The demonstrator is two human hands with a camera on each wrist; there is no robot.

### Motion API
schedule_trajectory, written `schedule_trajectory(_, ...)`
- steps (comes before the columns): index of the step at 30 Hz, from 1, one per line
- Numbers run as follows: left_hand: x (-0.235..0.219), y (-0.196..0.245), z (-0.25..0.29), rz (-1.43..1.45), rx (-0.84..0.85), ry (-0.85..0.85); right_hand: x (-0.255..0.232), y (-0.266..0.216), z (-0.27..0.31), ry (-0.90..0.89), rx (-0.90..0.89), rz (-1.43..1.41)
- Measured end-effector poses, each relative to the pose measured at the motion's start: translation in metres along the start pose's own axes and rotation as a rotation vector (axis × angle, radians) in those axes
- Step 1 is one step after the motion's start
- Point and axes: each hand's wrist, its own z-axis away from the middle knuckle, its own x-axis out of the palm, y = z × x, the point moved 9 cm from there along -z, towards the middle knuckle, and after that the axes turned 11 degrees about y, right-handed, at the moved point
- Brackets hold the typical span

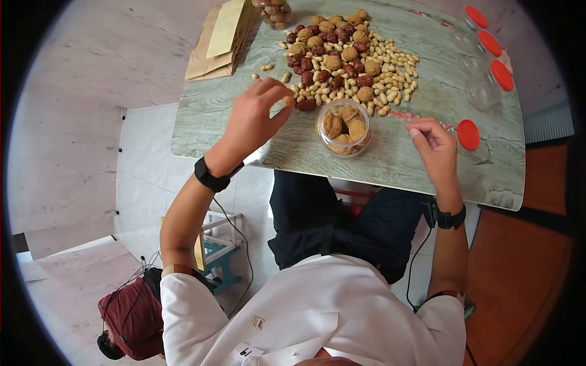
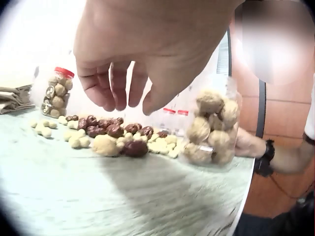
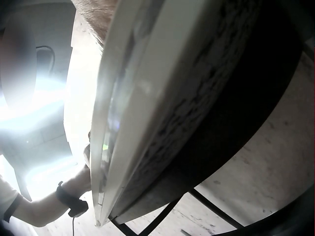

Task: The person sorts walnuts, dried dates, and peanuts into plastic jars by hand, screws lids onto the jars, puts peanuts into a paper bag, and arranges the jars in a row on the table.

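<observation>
My left hand (image 1: 251, 119) hovers at the near left of a nut pile, fingers bent loosely downward around no object. Below it in the left wrist view are a walnut (image 2: 105, 146) and a red date (image 2: 134, 148) on the tabletop. A clear lidless jar (image 1: 345, 129) holding several walnuts (image 1: 333, 125) stands between my hands near the table's front edge. To the jar's right, my right hand (image 1: 436, 143) rests at the tabletop with loosely curled fingers and nothing in them. The right wrist view shows mostly the table's edge (image 3: 147, 98).
Peanuts (image 1: 394, 76), red dates and walnuts are heaped mid-table. A loose red lid (image 1: 468, 135) lies right of my right hand. Clear jars with red lids (image 1: 502, 75) line the far right. A filled jar (image 1: 274, 13) and brown paper bags (image 1: 210, 61) are at the back left.
</observation>
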Motion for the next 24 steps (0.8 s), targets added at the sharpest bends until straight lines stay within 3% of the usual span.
schedule_trajectory(1, 0.009, -0.001, 0.003, -0.114, 0.095, -0.049, 0.000, 0.000, 0.000, 0.001, -0.002, 0.007)
schedule_trajectory(10, 0.029, -0.031, 0.001, -0.097, 0.022, -0.137, 0.000, 0.002, 0.001, -0.010, 0.007, 0.002)
schedule_trajectory(14, 0.033, -0.032, -0.001, -0.129, 0.037, -0.145, -0.001, 0.003, 0.001, -0.009, 0.002, 0.004)
schedule_trajectory(17, 0.025, -0.029, -0.002, -0.079, 0.027, -0.051, -0.002, 0.003, 0.001, 0.005, 0.001, 0.008)
schedule_trajectory(19, 0.003, -0.016, -0.003, 0.045, -0.021, 0.066, -0.002, 0.002, 0.001, 0.006, 0.004, 0.020)
schedule_trajectory(24, -0.042, 0.051, -0.010, 0.260, -0.002, 0.156, -0.002, 0.003, 0.002, -0.009, 0.027, 0.049)
